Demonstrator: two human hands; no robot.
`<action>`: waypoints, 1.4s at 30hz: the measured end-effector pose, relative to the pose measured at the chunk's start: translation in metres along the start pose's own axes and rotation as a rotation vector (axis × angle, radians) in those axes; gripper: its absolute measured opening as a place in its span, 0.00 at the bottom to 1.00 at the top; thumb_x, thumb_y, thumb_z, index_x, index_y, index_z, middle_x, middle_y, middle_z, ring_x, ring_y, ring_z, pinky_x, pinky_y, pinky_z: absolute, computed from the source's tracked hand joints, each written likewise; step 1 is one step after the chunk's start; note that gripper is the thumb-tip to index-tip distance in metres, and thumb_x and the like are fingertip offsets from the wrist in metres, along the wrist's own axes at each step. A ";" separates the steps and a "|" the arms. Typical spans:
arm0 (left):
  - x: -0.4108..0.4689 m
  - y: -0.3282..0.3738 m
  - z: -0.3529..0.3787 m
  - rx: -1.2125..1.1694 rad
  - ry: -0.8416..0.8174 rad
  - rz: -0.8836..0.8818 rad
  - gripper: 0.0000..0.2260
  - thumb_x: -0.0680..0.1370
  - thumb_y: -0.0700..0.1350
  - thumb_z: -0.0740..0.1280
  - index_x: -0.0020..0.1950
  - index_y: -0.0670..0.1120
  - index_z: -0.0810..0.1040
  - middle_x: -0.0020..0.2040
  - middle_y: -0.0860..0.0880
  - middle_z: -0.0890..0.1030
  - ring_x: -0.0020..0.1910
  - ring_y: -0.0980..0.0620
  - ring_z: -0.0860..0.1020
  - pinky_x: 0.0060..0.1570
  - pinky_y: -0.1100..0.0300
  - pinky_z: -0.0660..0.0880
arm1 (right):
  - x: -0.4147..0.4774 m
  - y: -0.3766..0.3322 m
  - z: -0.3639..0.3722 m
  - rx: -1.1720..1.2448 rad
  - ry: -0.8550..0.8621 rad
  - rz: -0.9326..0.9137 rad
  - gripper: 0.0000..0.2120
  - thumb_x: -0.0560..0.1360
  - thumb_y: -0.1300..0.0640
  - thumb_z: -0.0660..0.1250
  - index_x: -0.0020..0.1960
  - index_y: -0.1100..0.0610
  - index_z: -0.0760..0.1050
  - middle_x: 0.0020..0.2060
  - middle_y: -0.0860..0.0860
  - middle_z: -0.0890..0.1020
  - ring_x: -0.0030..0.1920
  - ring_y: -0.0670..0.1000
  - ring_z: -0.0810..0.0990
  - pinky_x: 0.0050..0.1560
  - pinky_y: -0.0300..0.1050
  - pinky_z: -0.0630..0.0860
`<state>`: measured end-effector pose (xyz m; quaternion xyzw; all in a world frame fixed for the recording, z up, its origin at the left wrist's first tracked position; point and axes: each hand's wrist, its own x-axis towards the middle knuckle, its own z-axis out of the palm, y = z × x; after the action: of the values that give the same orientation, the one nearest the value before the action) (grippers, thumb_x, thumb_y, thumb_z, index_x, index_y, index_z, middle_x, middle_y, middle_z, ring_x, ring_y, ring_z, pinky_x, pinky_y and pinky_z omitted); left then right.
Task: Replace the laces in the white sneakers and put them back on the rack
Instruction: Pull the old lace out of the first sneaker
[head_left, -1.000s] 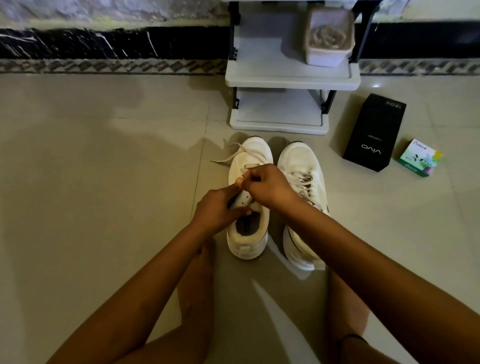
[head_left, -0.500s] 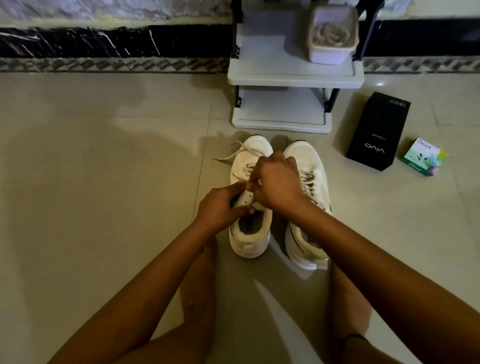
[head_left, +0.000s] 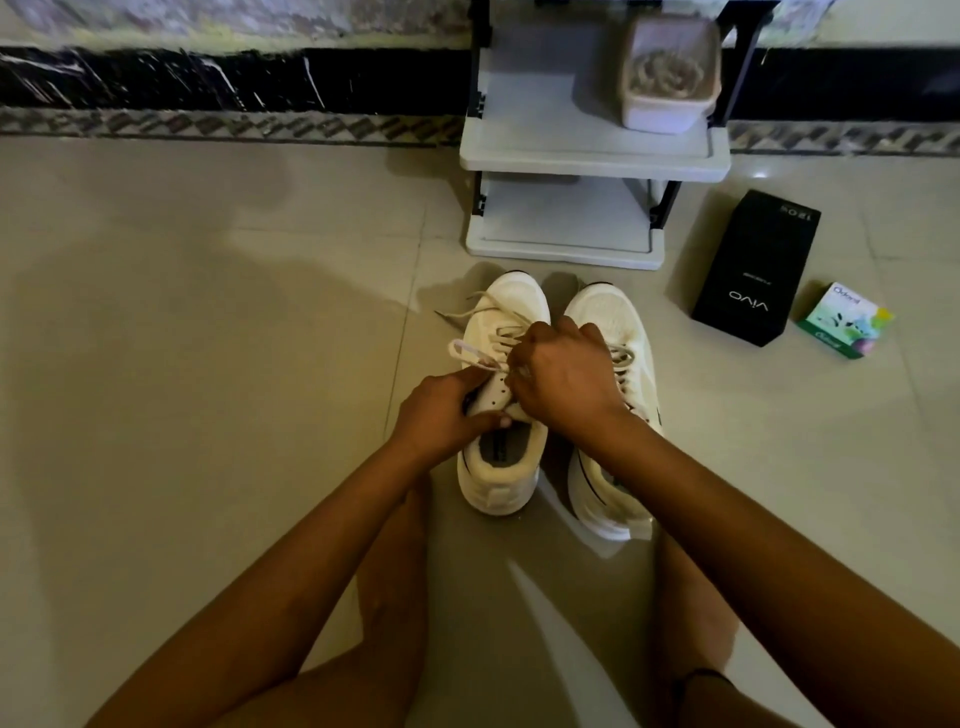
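Two white sneakers stand side by side on the floor, toes toward the rack. Over the left sneaker (head_left: 501, 467) both hands work. My left hand (head_left: 441, 415) grips the sneaker's eyelet flap at its left side, thumb on the tongue. My right hand (head_left: 563, 382) is curled over the middle eyelets and pinches the white lace (head_left: 467, 353), whose loop sticks out to the left. Loose lace ends trail off the toe. The right sneaker (head_left: 615, 322) is laced and partly hidden by my right wrist.
A white two-shelf rack (head_left: 587, 161) stands against the wall just beyond the sneakers, with a pale tub of coiled laces (head_left: 667, 78) on its upper shelf. A black phone box (head_left: 756, 270) and a small green box (head_left: 844, 327) lie to the right. My bare legs frame the foreground.
A loop of lace now stands out to the left of the left sneaker, drawn through by my right hand. My left hand keeps its hold on the flap.
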<state>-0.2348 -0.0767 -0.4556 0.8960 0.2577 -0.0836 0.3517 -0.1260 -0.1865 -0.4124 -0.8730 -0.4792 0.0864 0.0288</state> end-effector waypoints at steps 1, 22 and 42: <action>0.000 0.000 0.000 0.005 -0.005 -0.005 0.29 0.72 0.57 0.71 0.71 0.52 0.68 0.62 0.47 0.79 0.59 0.47 0.77 0.55 0.55 0.75 | 0.002 0.000 0.001 -0.004 0.025 -0.015 0.16 0.77 0.49 0.59 0.60 0.53 0.78 0.58 0.53 0.77 0.59 0.56 0.72 0.56 0.49 0.65; -0.004 0.006 -0.003 -0.048 -0.013 -0.009 0.35 0.64 0.67 0.66 0.69 0.53 0.71 0.62 0.49 0.78 0.59 0.48 0.77 0.56 0.51 0.76 | 0.007 0.005 0.000 -0.037 0.047 -0.096 0.14 0.76 0.52 0.60 0.56 0.55 0.79 0.54 0.52 0.79 0.57 0.55 0.72 0.54 0.48 0.66; -0.002 0.004 -0.002 0.009 0.012 -0.007 0.26 0.71 0.58 0.71 0.67 0.51 0.73 0.59 0.48 0.80 0.56 0.48 0.79 0.52 0.55 0.76 | 0.004 0.009 0.003 0.008 0.067 -0.115 0.15 0.76 0.50 0.61 0.58 0.55 0.78 0.55 0.53 0.77 0.57 0.56 0.72 0.53 0.49 0.67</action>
<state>-0.2344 -0.0791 -0.4508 0.8973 0.2623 -0.0806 0.3457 -0.1166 -0.1882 -0.4176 -0.8463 -0.5269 0.0575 0.0534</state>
